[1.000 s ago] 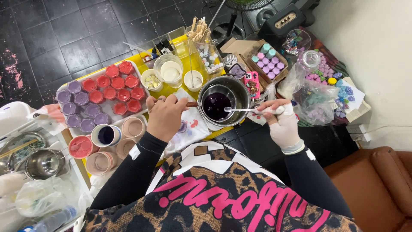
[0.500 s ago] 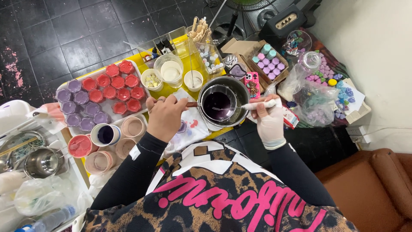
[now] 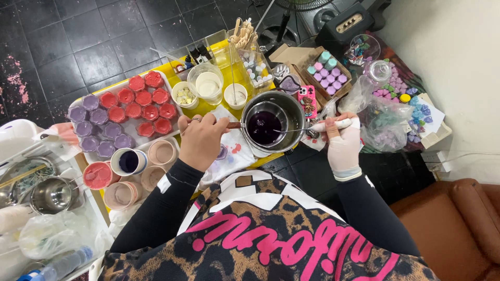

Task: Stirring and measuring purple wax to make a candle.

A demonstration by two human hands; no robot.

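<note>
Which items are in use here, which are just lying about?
In use: left hand on small pot handle; right hand holding spoon; outer pot.
Lying about: tray of cups, phone, box, bags.

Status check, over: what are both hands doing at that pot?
Left hand grips pot handle. Gloved right hand holds spoon in purple liquid. Nothing blocking.

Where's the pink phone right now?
The pink phone lies right of centre in the head view, just right of the steel pot and above the gloved right hand.
</note>
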